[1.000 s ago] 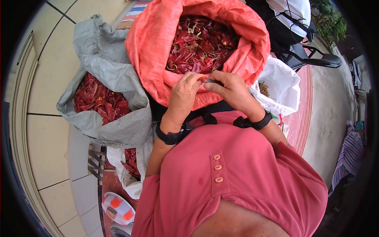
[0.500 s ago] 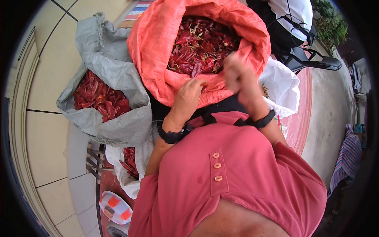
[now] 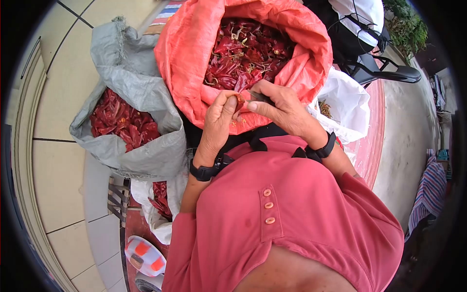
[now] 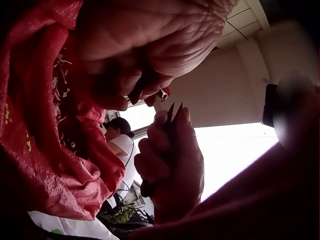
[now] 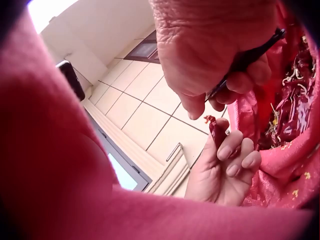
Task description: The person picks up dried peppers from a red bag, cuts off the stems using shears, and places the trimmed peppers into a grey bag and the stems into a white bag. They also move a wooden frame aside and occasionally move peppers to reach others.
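Observation:
Over the near rim of a red woven sack (image 3: 177,63), my left hand (image 3: 218,121) pinches a dried red chili pepper (image 5: 215,132) between thumb and fingers, its stem end sticking up. My right hand (image 3: 287,111) grips small dark snips (image 3: 260,97) in its fingers. Two pointed blades show apart in the left wrist view, just below the pepper's end. The right thumb is close beside the pepper in the head view. Many dried chilies (image 3: 248,53), some with pale stems, fill the sack beyond both hands.
A grey sack (image 3: 151,104) of red chili pods stands at the left, with a smaller white bag (image 3: 168,228) of pods below it. At the right a white bag (image 3: 348,104) holds brownish bits. A black chair armrest (image 3: 401,74) and a person in white (image 4: 122,145) are beyond.
Half a second ago my right hand was blurred and apart, at the sack's right side. It has come back beside my left hand, which now holds up a chili pepper.

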A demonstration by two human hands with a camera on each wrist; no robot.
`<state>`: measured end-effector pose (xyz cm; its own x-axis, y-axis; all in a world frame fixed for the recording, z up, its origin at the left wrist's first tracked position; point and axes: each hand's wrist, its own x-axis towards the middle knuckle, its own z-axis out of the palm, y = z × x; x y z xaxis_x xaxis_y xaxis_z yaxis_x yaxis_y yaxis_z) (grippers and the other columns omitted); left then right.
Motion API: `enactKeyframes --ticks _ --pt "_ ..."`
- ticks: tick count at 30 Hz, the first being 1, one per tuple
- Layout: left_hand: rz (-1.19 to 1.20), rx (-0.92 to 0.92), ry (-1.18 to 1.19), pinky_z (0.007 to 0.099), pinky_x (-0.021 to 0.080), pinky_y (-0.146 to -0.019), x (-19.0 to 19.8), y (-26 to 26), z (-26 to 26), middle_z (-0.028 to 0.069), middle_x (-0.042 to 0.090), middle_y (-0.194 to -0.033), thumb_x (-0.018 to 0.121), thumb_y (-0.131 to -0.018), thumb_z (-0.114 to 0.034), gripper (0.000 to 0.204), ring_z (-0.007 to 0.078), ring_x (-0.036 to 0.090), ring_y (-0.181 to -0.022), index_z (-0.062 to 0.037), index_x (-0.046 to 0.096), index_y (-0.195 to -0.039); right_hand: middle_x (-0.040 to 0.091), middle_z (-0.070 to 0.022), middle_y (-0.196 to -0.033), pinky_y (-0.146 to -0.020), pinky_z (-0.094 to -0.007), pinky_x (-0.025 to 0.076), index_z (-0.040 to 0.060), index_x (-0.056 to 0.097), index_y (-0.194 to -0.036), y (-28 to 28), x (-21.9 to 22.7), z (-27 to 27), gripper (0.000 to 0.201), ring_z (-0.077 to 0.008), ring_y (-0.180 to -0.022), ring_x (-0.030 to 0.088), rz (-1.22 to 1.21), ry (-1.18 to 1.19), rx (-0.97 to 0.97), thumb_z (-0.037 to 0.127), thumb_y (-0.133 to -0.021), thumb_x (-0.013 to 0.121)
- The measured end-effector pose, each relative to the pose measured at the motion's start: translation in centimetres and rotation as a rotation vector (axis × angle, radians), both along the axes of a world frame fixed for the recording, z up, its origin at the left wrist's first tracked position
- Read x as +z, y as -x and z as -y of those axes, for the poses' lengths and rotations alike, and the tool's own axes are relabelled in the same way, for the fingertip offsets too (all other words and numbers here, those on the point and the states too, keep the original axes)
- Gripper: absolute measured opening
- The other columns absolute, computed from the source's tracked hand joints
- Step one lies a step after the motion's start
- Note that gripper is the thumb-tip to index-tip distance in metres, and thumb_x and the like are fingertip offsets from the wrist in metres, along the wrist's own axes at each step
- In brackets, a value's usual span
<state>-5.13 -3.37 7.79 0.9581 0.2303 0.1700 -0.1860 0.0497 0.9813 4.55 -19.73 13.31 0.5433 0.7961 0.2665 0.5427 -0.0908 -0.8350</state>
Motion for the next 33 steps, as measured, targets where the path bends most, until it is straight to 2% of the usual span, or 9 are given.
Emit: enactKeyframes --ticks 2,5,11,16,19,25,33 --pt "0.013 -0.003 0.019 0.02 0.04 -0.061 0.1 0.0 0.1 -0.0031 0.051 -0.081 0.039 -0.105 -0.026 0.027 0.0035 0.038 -0.065 -0.0058 0.056 -0.111 0.064 -0.0163 -0.083 -0.066 -0.0359 0.049 0.0 0.057 -0.097 0.0 -0.5 -0.5 0.027 -0.0294 -0.076 0.065 -0.041 -0.05 0.04 0.026 -0.091 0.063" --pt "0.038 -0.002 0.055 0.0191 0.039 -0.061 0.5 0.1 0.5 -0.0032 0.051 -0.083 0.04 -0.105 -0.026 0.025 0.0032 0.04 -0.067 -0.0058 0.054 -0.109 0.064 -0.0154 -0.082 -0.067 -0.0357 0.049 -0.0008 0.055 -0.094 0.1 -0.9 -1.0 0.028 -0.0301 -0.076 0.065 -0.019 -0.029 0.049 0.026 -0.092 0.061" --pt "0.108 -0.027 0.046 0.0176 0.04 -0.063 0.2 0.0 0.5 -0.0029 0.051 -0.086 0.043 -0.104 -0.023 0.019 0.0029 0.045 -0.072 -0.0057 0.052 -0.106 0.058 -0.0199 -0.076 -0.062 -0.0399 0.046 -0.0013 0.053 -0.093 -0.1 -1.6 -1.2 0.03 -0.0334 -0.07 0.062 -0.044 -0.04 0.068 0.028 -0.093 0.059" --pt "0.142 0.053 0.032 0.0193 0.042 -0.067 0.0 -0.2 0.8 -0.0022 0.052 -0.087 0.046 -0.103 -0.016 0.012 0.0044 0.047 -0.075 -0.005 0.051 -0.105 0.054 -0.0213 -0.073 -0.06 -0.0434 0.045 -0.0011 0.051 -0.09 0.2 -1.2 -1.6 0.033 -0.0382 -0.07 0.059 0.086 -0.01 0.01 0.031 -0.094 0.058" --pt "0.15 0.086 -0.104 0.0218 0.042 -0.066 -0.6 -0.3 0.5 -0.0002 0.052 -0.089 0.046 -0.103 -0.019 0.016 0.0061 0.046 -0.075 -0.0045 0.05 -0.106 0.054 -0.0211 -0.074 -0.06 -0.0444 0.045 -0.0004 0.05 -0.089 0.3 -0.9 -1.7 0.033 -0.04 -0.07 0.058 0.162 0.024 -0.017 0.031 -0.094 0.057" --pt "0.153 0.188 -0.253 0.0252 0.047 -0.068 0.0 -0.2 0.6 0.0052 0.058 -0.084 0.052 -0.1 -0.017 0.016 0.0098 0.054 -0.076 -0.0013 0.053 -0.103 0.055 -0.0194 -0.074 -0.06 -0.0445 0.045 0.0012 0.05 -0.088 0.6 -0.9 -1.8 0.029 -0.0396 -0.071 0.058 0.187 0.028 -0.058 0.029 -0.094 0.057" --pt "0.123 0.217 -0.347 0.0288 0.048 -0.065 -0.1 0.0 0.5 0.01 0.062 -0.08 0.056 -0.098 -0.016 0.014 0.0153 0.06 -0.071 -0.0014 0.056 -0.1 0.056 -0.0192 -0.072 -0.06 -0.0433 0.046 0.0013 0.051 -0.087 0.6 -1.3 -1.7 0.026 -0.0392 -0.069 0.059 0.176 0.059 -0.048 0.026 -0.094 0.057"
